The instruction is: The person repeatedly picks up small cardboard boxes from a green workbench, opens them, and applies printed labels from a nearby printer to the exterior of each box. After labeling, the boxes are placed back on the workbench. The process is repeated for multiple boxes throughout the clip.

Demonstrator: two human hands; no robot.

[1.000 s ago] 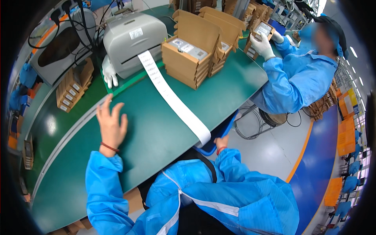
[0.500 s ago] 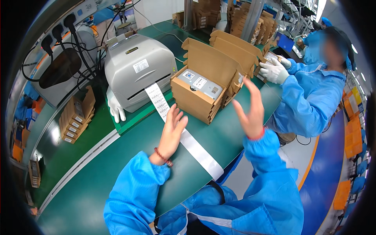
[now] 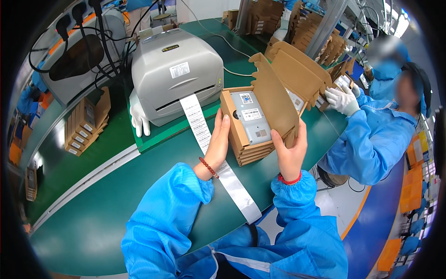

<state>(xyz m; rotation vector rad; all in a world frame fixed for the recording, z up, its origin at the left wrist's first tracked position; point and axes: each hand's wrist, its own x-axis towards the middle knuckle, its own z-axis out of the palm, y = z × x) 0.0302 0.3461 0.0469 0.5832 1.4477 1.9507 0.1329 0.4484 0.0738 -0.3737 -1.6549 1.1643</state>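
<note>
An open cardboard box sits atop a stack of similar boxes, looking slightly tilted, its lid raised at the far right side. Inside lies a flat grey device with labels on its face. My left hand presses along the box's left side, fingers pointing up. On the other side my right hand grips the lower right corner, thumb in front and fingers hidden behind the lid. A printed label strip runs from the grey label printer and passes beside and under my left wrist.
A second open box stands behind the first. At the right a co-worker's white-gloved hands handle another box. White gloves lie beside the printer. More boxes stand at the left, past a metal rail.
Both hands were apart from the box in the air; they have moved in and taken hold of its two sides. The box has turned and tilts toward me. The whole view has shifted a little.
</note>
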